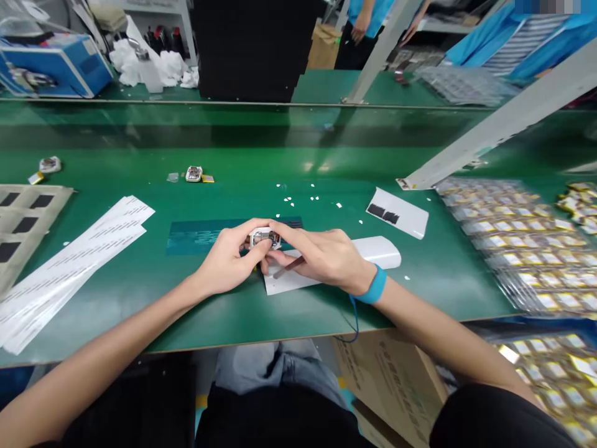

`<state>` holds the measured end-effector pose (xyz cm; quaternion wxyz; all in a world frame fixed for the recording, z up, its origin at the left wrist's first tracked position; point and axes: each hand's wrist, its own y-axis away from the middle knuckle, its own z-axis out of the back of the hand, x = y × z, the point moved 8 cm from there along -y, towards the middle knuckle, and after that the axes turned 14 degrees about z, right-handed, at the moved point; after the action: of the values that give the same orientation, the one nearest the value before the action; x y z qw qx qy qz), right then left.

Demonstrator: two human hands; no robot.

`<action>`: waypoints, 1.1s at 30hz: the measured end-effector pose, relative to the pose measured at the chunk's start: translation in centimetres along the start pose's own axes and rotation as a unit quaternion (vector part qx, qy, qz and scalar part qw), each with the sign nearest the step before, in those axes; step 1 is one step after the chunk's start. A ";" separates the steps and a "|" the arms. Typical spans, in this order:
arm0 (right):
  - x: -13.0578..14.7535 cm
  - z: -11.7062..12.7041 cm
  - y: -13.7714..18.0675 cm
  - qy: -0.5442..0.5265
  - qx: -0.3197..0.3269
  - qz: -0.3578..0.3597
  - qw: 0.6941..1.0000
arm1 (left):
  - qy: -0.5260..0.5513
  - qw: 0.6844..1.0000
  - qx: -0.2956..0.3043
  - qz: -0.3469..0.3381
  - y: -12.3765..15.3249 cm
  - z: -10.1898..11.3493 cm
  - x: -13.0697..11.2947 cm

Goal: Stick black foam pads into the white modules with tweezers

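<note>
My left hand (228, 258) and my right hand (321, 255) meet at the middle of the green bench (261, 180), both pinching a small white-framed electronic part (265, 237). A thin brown stick-like tool (289, 267) lies under my right palm, held against the fingers. A blue wrist strap (375, 285) circles my right wrist, its cord hanging over the bench edge. Beneath the hands lies a white sheet (373, 252) and a blue-green mat (196, 235).
White label strips (69, 267) lie at the left, with dark-padded sheets (23, 214) beyond. Two similar small parts (194, 173) (49, 164) sit farther back. Trays of gold-coloured parts (513, 242) fill the right. A white card (398, 213) lies nearby. Another person (361, 28) stands behind.
</note>
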<state>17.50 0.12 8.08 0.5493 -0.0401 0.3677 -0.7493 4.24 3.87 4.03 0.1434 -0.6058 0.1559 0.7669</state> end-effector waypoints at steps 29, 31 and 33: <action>0.8 0.6 1.0 -0.110 -0.034 -0.039 0.993 | -0.074 0.996 -0.038 0.019 2.0 -0.5 -1.9; 0.8 0.3 0.9 -0.101 -0.024 -0.038 0.994 | -0.097 0.994 -0.049 0.009 2.0 -0.5 -1.8; 0.8 0.2 1.0 -0.092 -0.020 -0.040 0.995 | -0.115 0.992 -0.059 0.003 2.1 -0.5 -1.7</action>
<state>18.06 -0.82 7.40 0.5494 -0.1342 0.3285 -0.7565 4.18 1.74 5.70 0.1220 -0.5205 0.0948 0.8398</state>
